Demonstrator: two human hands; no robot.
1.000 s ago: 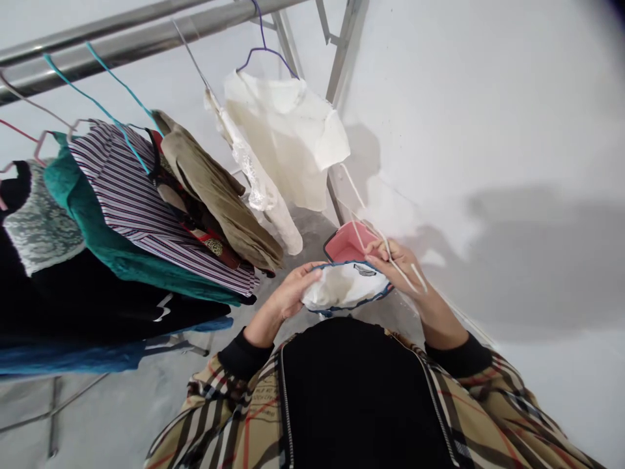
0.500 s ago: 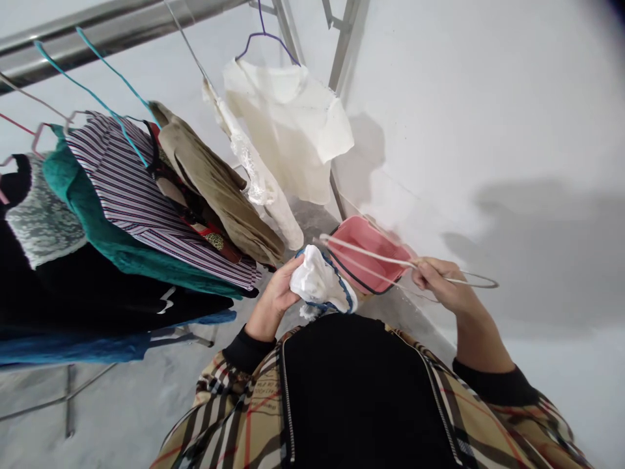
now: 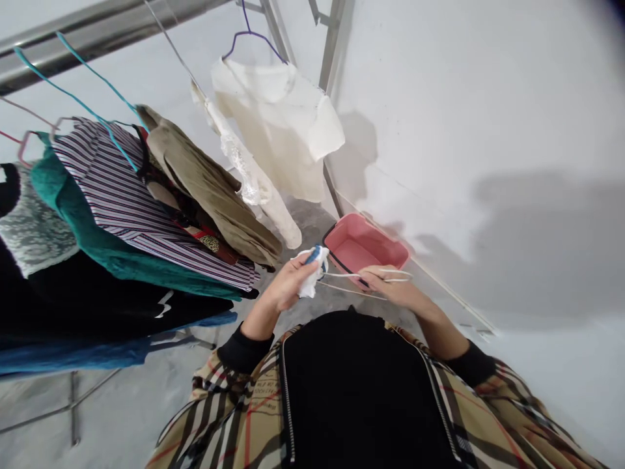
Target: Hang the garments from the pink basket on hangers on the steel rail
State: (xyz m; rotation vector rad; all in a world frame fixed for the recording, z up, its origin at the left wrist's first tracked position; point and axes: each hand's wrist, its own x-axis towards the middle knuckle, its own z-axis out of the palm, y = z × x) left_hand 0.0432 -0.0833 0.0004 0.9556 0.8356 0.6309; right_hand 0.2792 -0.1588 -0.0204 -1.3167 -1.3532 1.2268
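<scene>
Now white cloth (image 3: 312, 277) juts from the clamped left grip (image 3: 288, 281) toward the right grip (image 3: 391, 286), clasping a hanger (image 3: 342, 275).

The left fingers (image 3: 303, 269) hide part of the white-and-blue cloth (image 3: 309, 286); whether the hanger (image 3: 339, 275) ends inside it cannot be told. The right fingers (image 3: 375, 278) partly cover the pink basket (image 3: 356, 249). Jacket lettering (image 3: 266, 394) is too blurred to read.

Tan plaid jacket (image 3: 219, 417), black cuffs (image 3: 245, 352), black top (image 3: 361, 391)
</scene>
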